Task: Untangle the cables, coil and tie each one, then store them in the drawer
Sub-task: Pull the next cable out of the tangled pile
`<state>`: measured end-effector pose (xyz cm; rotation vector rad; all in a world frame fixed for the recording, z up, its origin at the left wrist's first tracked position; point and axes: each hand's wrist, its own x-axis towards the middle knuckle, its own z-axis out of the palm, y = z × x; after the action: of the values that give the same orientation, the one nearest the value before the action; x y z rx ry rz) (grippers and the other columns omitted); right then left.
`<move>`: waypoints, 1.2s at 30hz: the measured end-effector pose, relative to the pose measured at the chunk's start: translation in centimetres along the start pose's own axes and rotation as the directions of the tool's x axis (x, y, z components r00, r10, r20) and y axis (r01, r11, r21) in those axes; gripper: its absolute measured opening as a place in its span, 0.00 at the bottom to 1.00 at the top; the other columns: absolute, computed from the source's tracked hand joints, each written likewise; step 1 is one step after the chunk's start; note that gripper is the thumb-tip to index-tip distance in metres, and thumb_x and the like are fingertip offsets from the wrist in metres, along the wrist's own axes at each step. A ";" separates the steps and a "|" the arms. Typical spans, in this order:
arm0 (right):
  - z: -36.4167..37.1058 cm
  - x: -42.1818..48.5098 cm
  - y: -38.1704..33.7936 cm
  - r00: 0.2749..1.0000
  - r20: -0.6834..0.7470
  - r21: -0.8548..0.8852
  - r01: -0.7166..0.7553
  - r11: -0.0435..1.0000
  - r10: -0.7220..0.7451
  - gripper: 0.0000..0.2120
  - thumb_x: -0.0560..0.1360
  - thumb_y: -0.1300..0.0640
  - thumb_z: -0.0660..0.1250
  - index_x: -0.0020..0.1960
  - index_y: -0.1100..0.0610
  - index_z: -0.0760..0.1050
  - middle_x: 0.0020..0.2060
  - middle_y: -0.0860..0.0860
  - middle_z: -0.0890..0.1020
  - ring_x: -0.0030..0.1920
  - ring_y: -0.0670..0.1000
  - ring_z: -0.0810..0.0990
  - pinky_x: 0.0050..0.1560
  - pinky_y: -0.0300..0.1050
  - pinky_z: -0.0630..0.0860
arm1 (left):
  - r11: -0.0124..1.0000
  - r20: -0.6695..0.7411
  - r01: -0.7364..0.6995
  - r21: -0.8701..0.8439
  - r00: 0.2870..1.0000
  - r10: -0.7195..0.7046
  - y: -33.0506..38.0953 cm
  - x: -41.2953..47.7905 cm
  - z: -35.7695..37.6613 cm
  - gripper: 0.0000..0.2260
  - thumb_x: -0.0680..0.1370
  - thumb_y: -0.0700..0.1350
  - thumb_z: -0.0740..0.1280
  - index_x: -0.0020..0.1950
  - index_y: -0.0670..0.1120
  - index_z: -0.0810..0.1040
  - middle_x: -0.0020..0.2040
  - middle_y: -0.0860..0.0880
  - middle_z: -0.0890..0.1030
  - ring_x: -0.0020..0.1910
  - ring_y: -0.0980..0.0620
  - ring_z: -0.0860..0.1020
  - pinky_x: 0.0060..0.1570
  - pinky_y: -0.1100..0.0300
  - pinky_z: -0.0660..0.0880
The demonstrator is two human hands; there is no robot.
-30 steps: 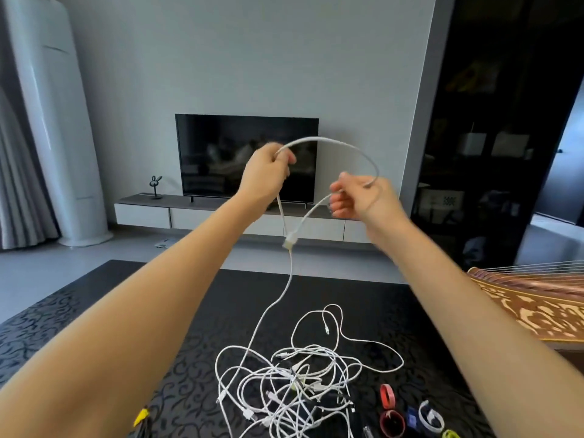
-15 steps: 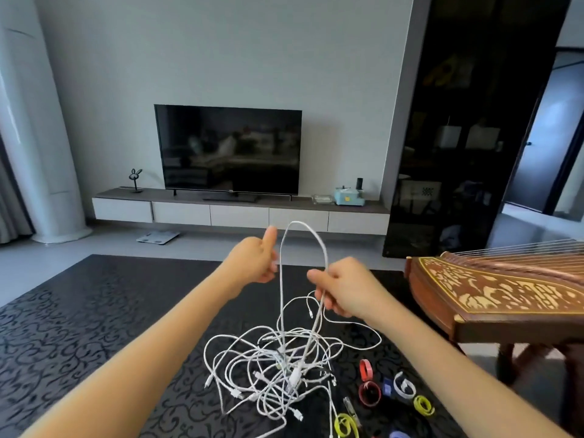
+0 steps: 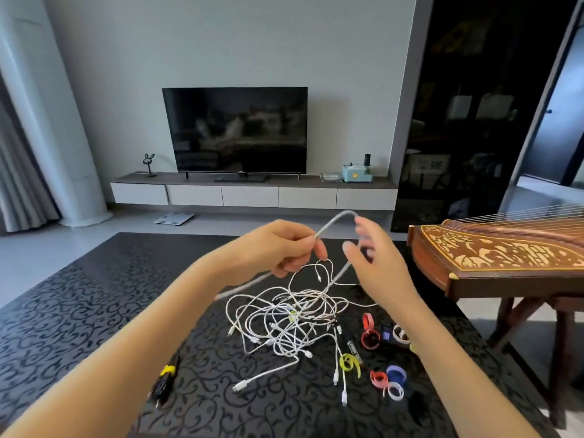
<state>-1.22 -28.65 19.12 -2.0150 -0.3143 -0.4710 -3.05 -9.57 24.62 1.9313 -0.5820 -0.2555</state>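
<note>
Both hands were raised above the dark patterned surface point(image 3: 79, 311), working one white cable point(image 3: 335, 218) free of the rest. The left hand point(image 3: 281, 251) had a closed grip on it, pinching the cable between thumb and fingertips. From that pinch the cable arched up and over toward the right hand point(image 3: 379, 267), then ran down past its thumb into the pile below. A second stretch trailed from the left hand down and to the left, blurred, with its end just above the surface.

The right hand's grip was open, the fingers spread and loose. They were blurred, so I could not tell whether they touched the cable or only stood beside it.

The tangle of white cables point(image 3: 284, 317) lay on the surface under the hands, several plugs sticking out toward the near edge. Just right of it were small coloured tie straps point(image 3: 396, 373) in red, yellow, blue, pink and white. A black bundle point(image 3: 164, 379) with a yellow band lay well apart at the near left.

A wooden stringed instrument point(image 3: 493, 257) stood at the right. Against the far wall, a television point(image 3: 235, 129) sat on a low cabinet point(image 3: 249, 196) with a row of closed drawers.
</note>
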 end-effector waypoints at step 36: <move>1.3 -3.9 -3.4 0.978 -0.019 0.543 -0.165 0.823 0.209 0.12 0.77 0.58 0.66 0.39 0.64 0.78 0.22 0.51 0.76 0.18 0.44 0.63 0.19 0.33 0.59 | 0.833 -0.227 0.061 -0.550 0.949 -0.219 -5.4 -3.4 3.5 0.27 0.75 0.65 0.49 0.65 0.53 0.73 0.39 0.42 0.82 0.32 0.48 0.81 0.24 0.65 0.71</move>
<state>-5.86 -26.00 19.49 -1.4499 -0.1705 -0.2918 -5.98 -8.88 17.96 1.4213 -0.1451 -0.2048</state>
